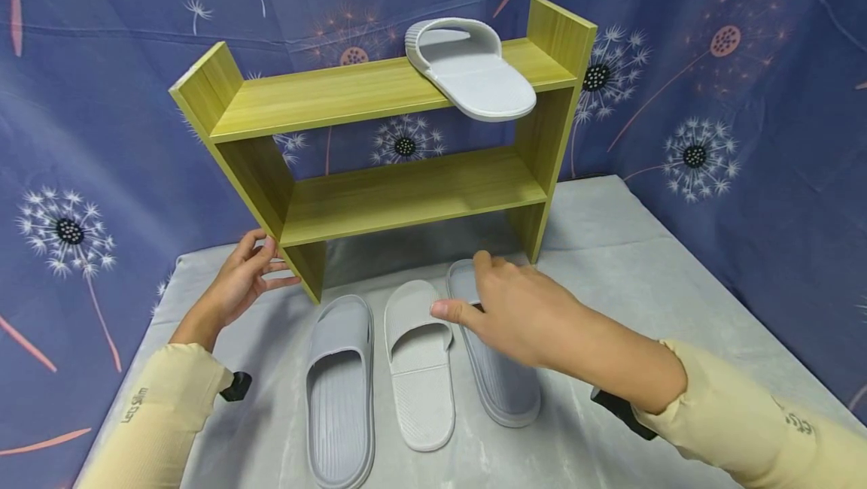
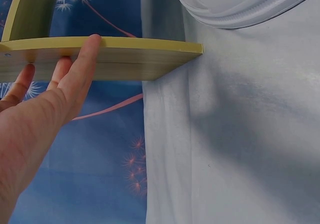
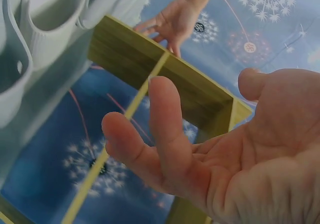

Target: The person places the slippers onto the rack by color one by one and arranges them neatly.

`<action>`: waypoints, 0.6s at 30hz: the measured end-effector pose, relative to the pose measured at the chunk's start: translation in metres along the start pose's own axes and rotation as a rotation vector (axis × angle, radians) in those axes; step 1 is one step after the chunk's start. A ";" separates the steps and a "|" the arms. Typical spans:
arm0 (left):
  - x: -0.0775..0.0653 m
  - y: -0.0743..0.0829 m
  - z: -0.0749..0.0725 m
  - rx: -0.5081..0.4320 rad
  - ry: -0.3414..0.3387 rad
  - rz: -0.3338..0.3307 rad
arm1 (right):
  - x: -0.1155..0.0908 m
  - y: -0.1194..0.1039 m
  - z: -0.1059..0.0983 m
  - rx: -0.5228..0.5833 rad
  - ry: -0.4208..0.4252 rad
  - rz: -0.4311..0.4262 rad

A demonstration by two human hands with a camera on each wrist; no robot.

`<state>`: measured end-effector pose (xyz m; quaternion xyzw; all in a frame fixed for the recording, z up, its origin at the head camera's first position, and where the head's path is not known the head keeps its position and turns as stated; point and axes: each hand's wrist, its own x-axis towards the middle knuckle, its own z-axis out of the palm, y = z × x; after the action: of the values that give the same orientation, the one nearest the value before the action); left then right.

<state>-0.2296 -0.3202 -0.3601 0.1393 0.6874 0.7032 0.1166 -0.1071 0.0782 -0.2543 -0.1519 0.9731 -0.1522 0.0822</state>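
A wooden two-tier shelf rack (image 1: 406, 195) stands at the back. My left hand (image 1: 240, 278) touches the outside of its left side panel (image 2: 150, 59), fingers extended. On the top board sits a white slipper (image 1: 497, 86), its toe end toward the back and its heel jutting past the front edge. My right hand (image 1: 518, 308) hovers above the slippers in front of the rack, fingers loosely bent and nothing in them. Below it lies a grey slipper (image 1: 508, 391), partly hidden by the hand. Left of that are a white slipper (image 1: 423, 399) and another grey slipper (image 1: 342, 391).
A pale grey cloth (image 1: 609, 248) covers the table. Behind and beside it hangs a blue curtain (image 1: 765, 98) with dandelion prints. The rack's lower board (image 1: 413, 192) bears nothing. A dark wrist camera (image 1: 619, 410) is on my right wrist.
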 end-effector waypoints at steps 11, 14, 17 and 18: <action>0.000 0.000 0.000 -0.009 -0.003 0.006 | 0.002 0.001 0.034 0.089 -0.083 0.033; -0.001 -0.001 0.000 -0.013 -0.003 0.004 | 0.002 0.002 0.041 0.110 -0.108 0.045; 0.000 -0.001 0.000 -0.024 -0.004 0.010 | 0.003 0.004 0.048 0.132 -0.131 0.056; 0.000 0.000 0.001 -0.028 -0.005 0.013 | 0.003 0.004 0.050 0.137 -0.135 0.058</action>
<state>-0.2291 -0.3197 -0.3603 0.1437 0.6763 0.7131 0.1158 -0.1011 0.0672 -0.3031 -0.1276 0.9567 -0.2053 0.1623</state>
